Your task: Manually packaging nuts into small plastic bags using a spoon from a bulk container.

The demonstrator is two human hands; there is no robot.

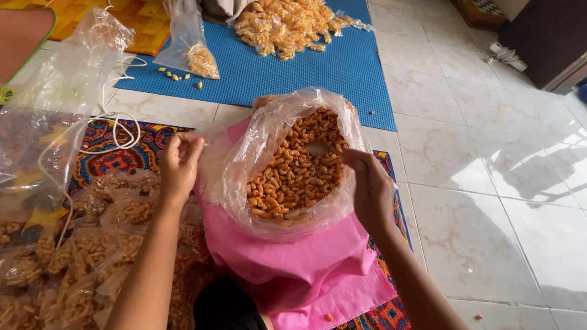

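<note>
A big clear plastic bag full of orange-brown curled snack pieces stands open in front of me, wrapped below in pink cloth. My left hand pinches the bag's left rim. At the right rim, my right hand grips the plastic. Both hands hold the mouth of the bag open. A small pale object lies half-buried among the snacks near the top.
Several small filled snack packets lie piled at my left on a patterned mat. An empty clear bag and a white cord sit at left. A blue mat behind holds another snack pile and a part-filled bag. White floor tiles lie at right.
</note>
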